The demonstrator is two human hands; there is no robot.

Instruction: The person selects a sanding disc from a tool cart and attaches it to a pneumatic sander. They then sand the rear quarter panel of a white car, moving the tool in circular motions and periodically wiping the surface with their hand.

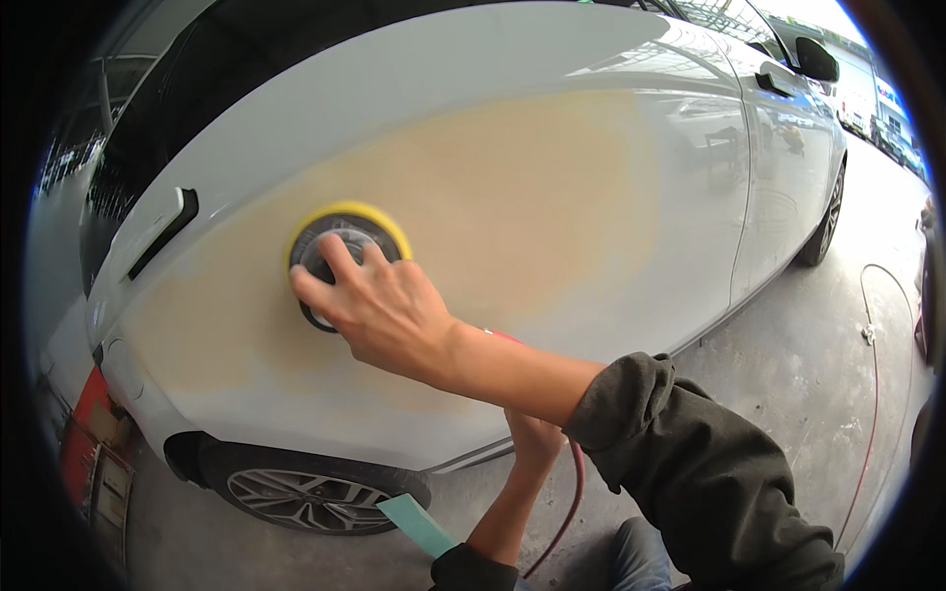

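My right hand (389, 320) is closed over the top of a round air sander (347, 229), dark with a yellow-edged pad. The pad lies against the white car's rear side panel, on a sanded beige filler patch (532, 197) with blurred edges. Beneath my right forearm is my left hand (537, 438), its fingers hidden by that arm. A red air hose (574, 492) runs down past the left hand, and a short reddish piece shows above the right forearm. Near my left wrist a pale green flat strip (419, 527) sticks out in front of the wheel.
Below the panel is the rear wheel (310, 497) in its arch. The door handle (166, 233) stands out at the left, and another handle and a mirror (816, 59) are far right. A thin hose (874, 394) lies on the concrete floor. Red equipment (91, 414) stands lower left.
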